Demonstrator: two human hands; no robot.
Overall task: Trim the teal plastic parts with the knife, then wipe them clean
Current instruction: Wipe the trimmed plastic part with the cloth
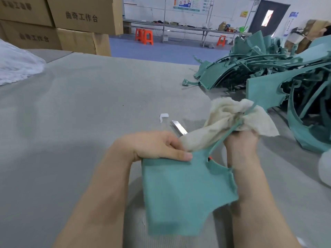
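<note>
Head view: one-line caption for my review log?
Left hand holds a teal plastic part; right hand grips a cream rag around its thin strip.

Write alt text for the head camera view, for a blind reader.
The left hand grips a teal plastic part by its flat panel; the right hand holds a cream cloth round its thin strip. A knife lies on the grey table behind, with a pile of teal parts at right.

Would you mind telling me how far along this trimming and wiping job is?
Trimming this piece looks done: the knife lies set down. In hand: the left hand holds the teal part while the right hand grips a cream cloth around its thin strip. Possibly left: the pile of teal parts.
</note>
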